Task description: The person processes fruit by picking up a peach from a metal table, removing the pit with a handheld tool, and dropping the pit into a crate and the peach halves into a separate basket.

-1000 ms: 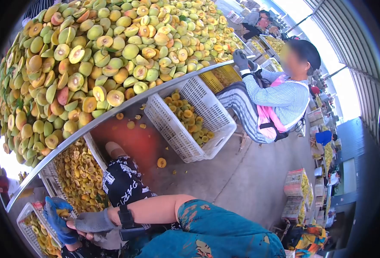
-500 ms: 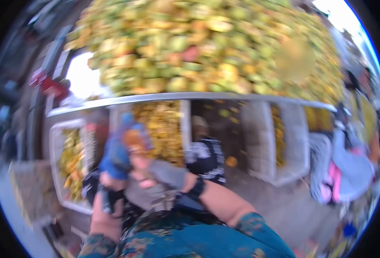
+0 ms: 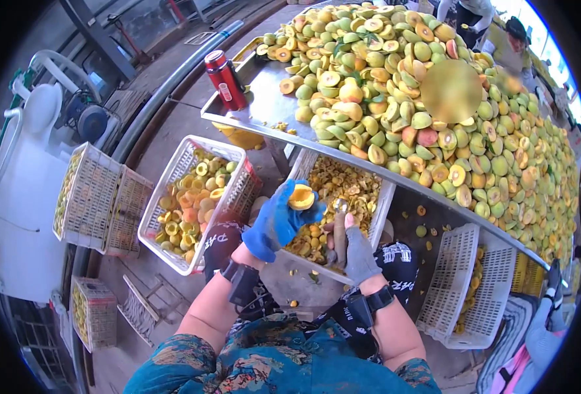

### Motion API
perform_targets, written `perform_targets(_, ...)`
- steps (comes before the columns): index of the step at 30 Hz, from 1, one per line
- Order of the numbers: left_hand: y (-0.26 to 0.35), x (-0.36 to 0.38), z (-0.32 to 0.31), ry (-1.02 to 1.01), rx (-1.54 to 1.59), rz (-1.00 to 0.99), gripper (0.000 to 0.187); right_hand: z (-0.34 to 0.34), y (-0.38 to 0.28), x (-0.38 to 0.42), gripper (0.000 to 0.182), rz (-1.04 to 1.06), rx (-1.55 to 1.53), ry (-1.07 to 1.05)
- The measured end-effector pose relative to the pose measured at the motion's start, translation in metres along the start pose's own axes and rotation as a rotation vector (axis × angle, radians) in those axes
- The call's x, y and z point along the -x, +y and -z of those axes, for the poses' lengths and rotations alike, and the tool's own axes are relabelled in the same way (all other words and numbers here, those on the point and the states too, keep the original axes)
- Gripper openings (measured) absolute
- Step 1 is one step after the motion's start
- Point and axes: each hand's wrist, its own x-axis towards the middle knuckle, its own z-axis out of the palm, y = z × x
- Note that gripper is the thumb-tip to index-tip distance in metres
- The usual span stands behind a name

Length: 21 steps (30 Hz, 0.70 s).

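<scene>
My left hand [image 3: 274,220], in a blue glove, is closed around a halved yellow fruit [image 3: 301,197] with its hollow side facing up. To its right, my right hand [image 3: 359,253] wears a grey glove with bare fingertips and grips a small metal tool [image 3: 340,206] whose tip points away from me. Both hands are above a white crate [image 3: 383,203] of fruit scraps between my knees. Beyond them, a big heap of halved fruit [image 3: 382,85] covers the metal table [image 3: 270,88].
A red thermos [image 3: 226,80] stands at the table's left corner. Left of my knees is a white crate [image 3: 147,226] of fruit halves, with stacked crates [image 3: 93,197] farther left. More white crates [image 3: 445,282] are at the right. Other people [image 3: 513,43] are beyond the heap and at the far right.
The view has swung and sharpened, bringing in more of the left side. My hands, close together and blurred before, are now apart, with the fruit half plainly visible in the left one.
</scene>
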Motion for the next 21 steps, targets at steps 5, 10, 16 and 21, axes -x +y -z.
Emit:
perform_targets(5, 0.005, 0.052, -0.006, -0.017, -0.594, -0.131, 0.045, -0.036, -0.015, 0.042, 0.041, 0.206, 0.386, 0.109)
perform_targets(10, 0.003, 0.077, -0.009, -0.111, -0.787, -0.335, 0.038, -0.058, -0.015, 0.062, 0.036, 0.529, 0.927, 0.257)
perform_targets(16, 0.017, 0.112, -0.009, -0.045, -0.795, -0.574, 0.035, -0.059, -0.01, 0.052, 0.039, 0.508, 1.325, 0.409)
perform_targets(21, 0.103, 0.131, 0.015, 0.261, -1.18, -1.149, 0.025, -0.016, -0.001, 0.021, 0.056, 0.439, 1.172, 0.429)
